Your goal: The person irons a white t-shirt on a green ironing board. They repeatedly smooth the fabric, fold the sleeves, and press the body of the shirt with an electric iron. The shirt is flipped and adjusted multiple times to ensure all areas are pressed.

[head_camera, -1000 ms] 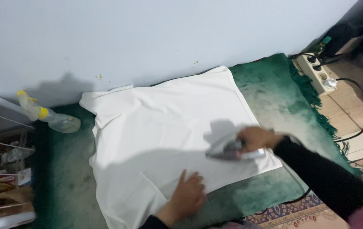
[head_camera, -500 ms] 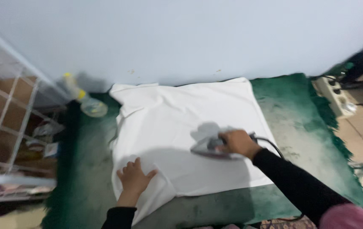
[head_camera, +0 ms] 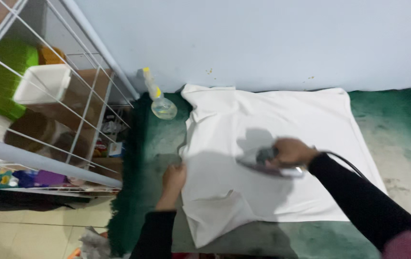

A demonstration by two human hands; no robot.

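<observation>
Head view shows the right hand (head_camera: 292, 151) with its fingers curled tight around the handle of a grey iron (head_camera: 268, 163), which sits flat on the middle of a white garment (head_camera: 282, 120). At the cloth's left edge the left hand (head_camera: 173, 177) pinches the fabric between its fingers, holding it taut. Fabric ahead of the iron, toward the wall, lies mostly smooth, so that part looks pressed. Creases and a folded flap remain at the near left corner below the left hand, and the far left corner by the spray bottle (head_camera: 159, 101) is rumpled, so those seem left to do. A green rug (head_camera: 397, 124) lies under the garment, and a white wire rack (head_camera: 47, 96) stands to the left.
</observation>
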